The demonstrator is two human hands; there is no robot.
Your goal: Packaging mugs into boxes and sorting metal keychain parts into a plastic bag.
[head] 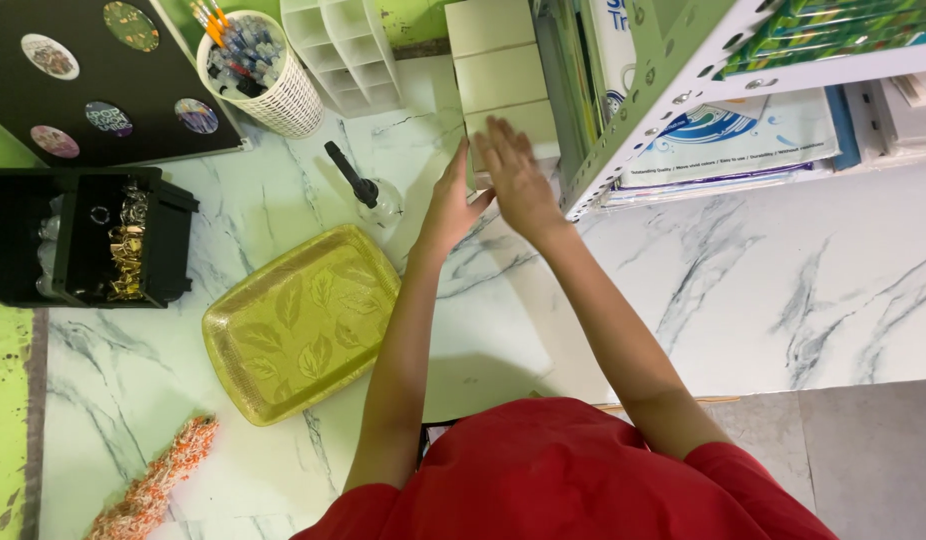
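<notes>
Nearest: marble table (783, 290), orange-white tinsel strip (153, 485), gold leaf-embossed tray (301, 320). Mid: left hand (451, 205) and right hand (515, 175), both open with fingers extended, flat against a pale rectangular box (498, 70) standing beside a green perforated shelf (643, 95). Under the shelf: white-and-blue printed packages (743, 140). Far: white pen basket (258, 70), black board with round pictures (93, 80).
</notes>
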